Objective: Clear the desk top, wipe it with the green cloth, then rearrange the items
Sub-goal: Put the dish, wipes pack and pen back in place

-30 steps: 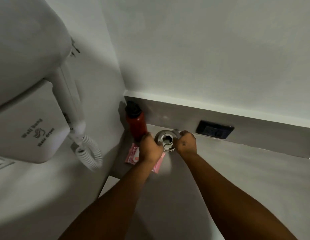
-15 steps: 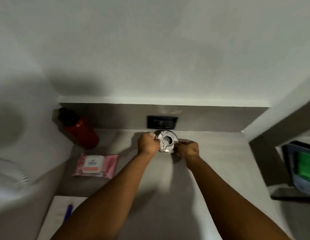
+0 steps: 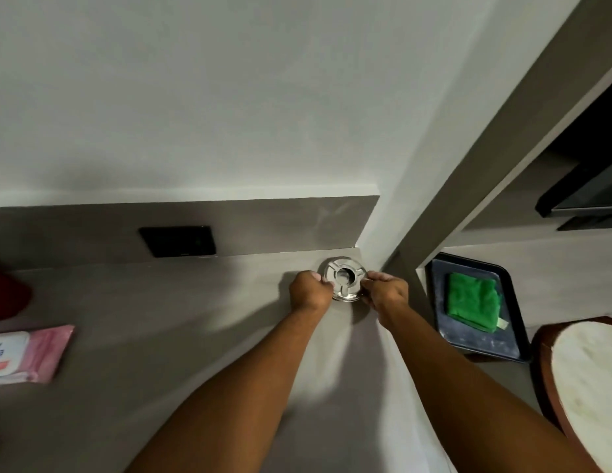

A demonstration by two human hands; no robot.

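Note:
A round silver ashtray (image 3: 344,275) is at the far right corner of the grey desk top (image 3: 168,336), close to the wall. My left hand (image 3: 309,291) grips its left rim and my right hand (image 3: 386,291) grips its right rim. Whether it rests on the desk or hangs just above it I cannot tell. The green cloth (image 3: 472,305) lies folded on a dark tray (image 3: 513,315) to the right, beyond the desk's end. A pink wipes pack (image 3: 28,353) lies at the left edge, with a red bottle (image 3: 6,295) behind it.
A black wall socket (image 3: 177,241) sits in the grey backsplash. A grey partition (image 3: 468,172) borders the desk on the right. A round white-topped table with a brown rim (image 3: 591,380) is at the lower right. A dark screen (image 3: 591,192) stands on the shelf behind the tray.
Both hands have carried the ashtray to the right, from beside the red bottle, past the socket, to the desk's right corner. The view has swung right; the tray with the green cloth has come into sight.

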